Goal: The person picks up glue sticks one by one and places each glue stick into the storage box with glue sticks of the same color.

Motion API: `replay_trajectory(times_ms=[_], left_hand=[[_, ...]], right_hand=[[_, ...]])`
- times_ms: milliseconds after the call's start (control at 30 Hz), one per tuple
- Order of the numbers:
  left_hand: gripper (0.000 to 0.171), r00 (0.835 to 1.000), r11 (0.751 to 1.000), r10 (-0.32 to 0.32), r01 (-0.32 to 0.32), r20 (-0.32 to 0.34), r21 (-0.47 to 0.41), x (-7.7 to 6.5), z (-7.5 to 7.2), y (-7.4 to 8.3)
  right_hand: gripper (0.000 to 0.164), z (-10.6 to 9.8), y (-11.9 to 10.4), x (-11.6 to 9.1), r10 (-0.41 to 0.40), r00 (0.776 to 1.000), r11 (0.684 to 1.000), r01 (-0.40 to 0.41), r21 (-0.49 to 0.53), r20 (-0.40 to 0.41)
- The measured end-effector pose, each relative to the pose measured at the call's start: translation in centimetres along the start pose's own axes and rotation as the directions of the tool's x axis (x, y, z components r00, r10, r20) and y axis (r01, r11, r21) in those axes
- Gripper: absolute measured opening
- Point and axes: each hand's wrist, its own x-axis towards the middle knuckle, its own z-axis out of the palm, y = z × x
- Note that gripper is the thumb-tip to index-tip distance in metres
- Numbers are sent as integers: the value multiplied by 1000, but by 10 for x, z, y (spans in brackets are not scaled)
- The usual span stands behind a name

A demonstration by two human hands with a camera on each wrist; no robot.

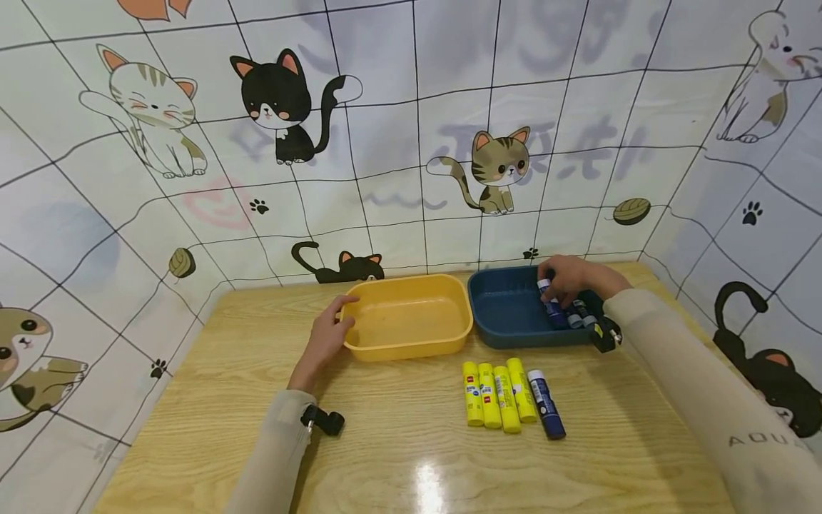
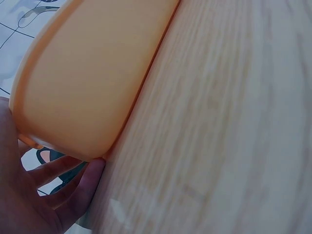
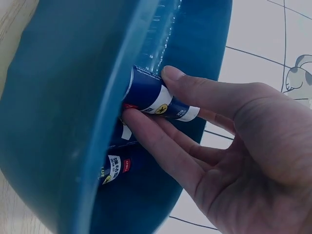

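Observation:
My right hand (image 1: 568, 278) reaches into the dark blue tray (image 1: 504, 334) and pinches a blue glue stick (image 3: 150, 92) between thumb and fingers. Other blue glue sticks (image 3: 117, 168) lie under it in the same tray; the tray wall partly hides them in the right wrist view. At the left end of the yellow tray (image 1: 404, 350), my left hand (image 1: 329, 332) holds the rim. In the left wrist view its fingers (image 2: 90, 178) touch the tray's outer end wall. The yellow tray's inside shows nothing in it.
Several yellow glue sticks (image 1: 488, 396) lie side by side on the wooden table (image 1: 385, 442), before the trays. Beside them, on their right, is one blue glue stick (image 1: 546, 405) with a white cap. A cat-patterned wall covering (image 1: 385, 178) stands behind the trays.

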Motion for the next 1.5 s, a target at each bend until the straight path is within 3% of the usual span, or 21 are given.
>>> replay_trajectory(times_ms=[467,833,1500], left_hand=[[43,1000,1000,-7,7,2,9,0,0,1],[42,1000,1000,-5,5,-5,2,-1,-1,1],[44,1000,1000,-12,12,-2,1,-1,0,1]], right_hand=[[49,2,4,3,32,999,998,-32,-49,-14],[44,6,5,8,34,999,995,-30,-98,33],[56,8,3,6,64,994,998,-62,-29,88]])
